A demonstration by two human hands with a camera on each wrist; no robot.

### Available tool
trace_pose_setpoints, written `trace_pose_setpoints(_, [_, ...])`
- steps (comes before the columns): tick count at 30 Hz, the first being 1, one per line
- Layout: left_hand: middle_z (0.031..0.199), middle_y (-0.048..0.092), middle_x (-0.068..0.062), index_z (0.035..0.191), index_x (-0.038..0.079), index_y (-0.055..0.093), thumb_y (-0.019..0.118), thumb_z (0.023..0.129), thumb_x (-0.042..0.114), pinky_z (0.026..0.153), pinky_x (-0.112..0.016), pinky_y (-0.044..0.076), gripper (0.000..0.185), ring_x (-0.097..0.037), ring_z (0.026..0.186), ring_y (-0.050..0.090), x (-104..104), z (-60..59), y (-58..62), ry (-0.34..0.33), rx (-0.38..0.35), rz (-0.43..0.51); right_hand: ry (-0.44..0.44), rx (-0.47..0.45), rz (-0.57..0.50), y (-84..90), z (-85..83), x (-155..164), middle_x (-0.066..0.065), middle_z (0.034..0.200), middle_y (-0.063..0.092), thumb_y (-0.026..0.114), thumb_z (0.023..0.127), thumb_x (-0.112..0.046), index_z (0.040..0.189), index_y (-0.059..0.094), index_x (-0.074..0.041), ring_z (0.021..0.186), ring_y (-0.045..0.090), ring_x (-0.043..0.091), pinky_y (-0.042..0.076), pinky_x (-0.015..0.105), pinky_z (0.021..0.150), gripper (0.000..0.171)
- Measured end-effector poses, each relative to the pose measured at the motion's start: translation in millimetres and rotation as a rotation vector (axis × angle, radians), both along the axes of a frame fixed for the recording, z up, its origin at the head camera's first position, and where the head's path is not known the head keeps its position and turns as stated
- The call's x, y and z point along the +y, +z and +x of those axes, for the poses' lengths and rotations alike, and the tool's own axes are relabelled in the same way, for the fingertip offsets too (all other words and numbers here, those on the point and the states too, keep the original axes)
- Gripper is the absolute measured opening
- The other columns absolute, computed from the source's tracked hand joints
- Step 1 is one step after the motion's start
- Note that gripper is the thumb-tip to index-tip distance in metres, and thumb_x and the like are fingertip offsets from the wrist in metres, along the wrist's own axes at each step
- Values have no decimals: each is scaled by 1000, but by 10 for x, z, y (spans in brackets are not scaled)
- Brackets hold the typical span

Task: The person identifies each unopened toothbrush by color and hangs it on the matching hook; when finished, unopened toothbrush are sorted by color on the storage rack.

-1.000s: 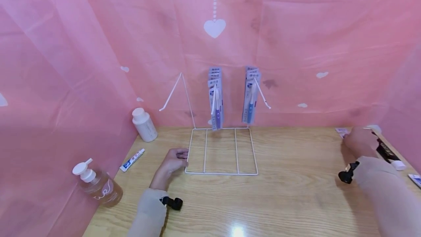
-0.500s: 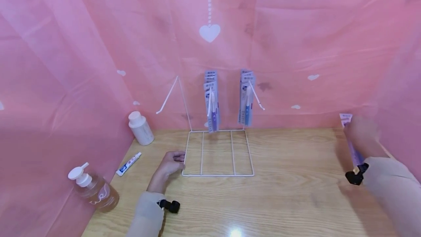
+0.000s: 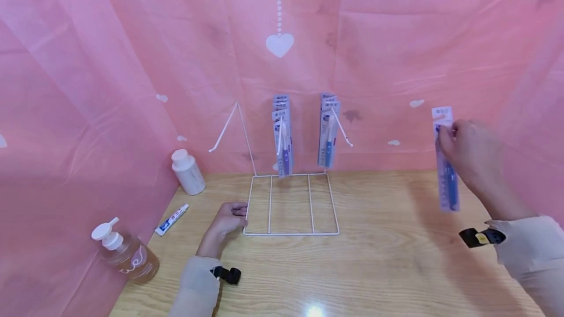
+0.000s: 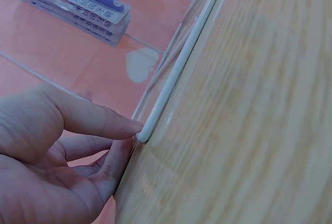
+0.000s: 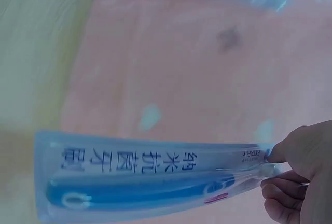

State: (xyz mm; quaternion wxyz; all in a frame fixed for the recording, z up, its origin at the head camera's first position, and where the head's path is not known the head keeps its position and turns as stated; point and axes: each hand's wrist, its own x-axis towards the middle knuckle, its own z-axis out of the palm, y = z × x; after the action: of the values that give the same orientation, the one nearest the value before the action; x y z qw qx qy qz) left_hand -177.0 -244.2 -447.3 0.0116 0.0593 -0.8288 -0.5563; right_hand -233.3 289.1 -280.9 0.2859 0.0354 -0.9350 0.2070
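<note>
My right hand (image 3: 476, 153) pinches a packaged blue toothbrush (image 3: 448, 180) near its upper end, lifted over the right side of the table. In the right wrist view, the clear pack of that toothbrush (image 5: 140, 195) stretches left from the thumb and fingers. My left hand (image 3: 230, 219) pinches the front left corner of a white wire rack (image 3: 293, 234) between thumb and finger, as the left wrist view shows on the rack's wire (image 4: 174, 79). Packaged purple toothbrushes (image 3: 285, 148) hang on the rack's middle hook, packaged blue toothbrushes (image 3: 327, 141) on its right one. Its left hook (image 3: 223, 131) is bare.
Left of the rack stand a white bottle (image 3: 188, 172) and a pump bottle (image 3: 132, 258) of amber liquid, with a toothpaste tube (image 3: 172, 219) lying between them. A pink curtain (image 3: 379, 53) hangs behind the wooden table (image 3: 374, 268).
My right hand has lifted the packaged toothbrush from the far right of the table and moved it up and left. My left hand keeps its place on the rack.
</note>
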Motion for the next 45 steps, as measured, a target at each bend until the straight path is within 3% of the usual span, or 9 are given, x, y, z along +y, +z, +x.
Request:
trace_pose_setpoints(3, [99,65,-18,119,-16,61,65,62,-20,73,-23,50,57,-21,89,61,1,-3,1,-2,1,6,22,60,39,188,168,-199,34,84,60,51,101,-27,100,61,19,52,53,33,35,33,38,47])
trace_pose_setpoints(5, [99,65,-18,119,-16,61,65,62,-20,73,-22,50,57,-22,89,61,1,-1,3,-3,5,9,50,147,54,247,271,-322,34,87,62,56,99,-23,99,64,18,55,54,35,33,32,39,42])
trace_pose_setpoints(10, [97,65,-18,118,-16,61,65,62,-21,73,-23,50,57,-23,89,62,2,6,4,0,9,7,149,398,54,306,502,-608,27,82,66,63,93,-17,94,69,13,60,58,36,33,33,43,31])
trace_pose_setpoints(13, [97,65,-17,119,-16,61,64,62,-21,74,-23,50,57,-23,89,62,-1,5,-5,4,4,5,197,503,20,320,626,-770,23,78,66,66,91,-16,91,71,11,63,59,34,34,34,49,27])
trace_pose_setpoints(20, [100,64,-17,121,-15,61,65,62,-20,74,-25,52,59,-24,91,61,-4,8,-30,10,-24,13,268,608,-105,335,861,-1103,18,74,68,70,87,-16,87,74,6,59,60,29,34,20,55,23])
trace_pose_setpoints(25, [100,64,-16,121,-14,61,65,62,-20,75,-25,52,59,-23,90,61,1,6,-29,16,-30,14,336,682,-125,234,942,-1323,15,72,67,63,89,-25,83,72,5,58,62,26,40,25,54,31])
trace_pose_setpoints(34, [101,64,-18,121,-14,61,65,63,-20,77,-27,53,58,-24,91,61,6,-26,-5,1,-22,12,401,669,-130,42,932,-1555,13,72,65,69,85,-18,83,72,3,60,61,27,43,37,46,21])
trace_pose_setpoints(45, [99,64,-16,120,-14,62,65,62,-21,74,-25,52,58,-24,90,61,-1,-1,18,-1,-24,19,345,564,-99,-71,653,-1684,15,74,66,74,84,-12,86,70,5,60,60,27,48,39,49,18])
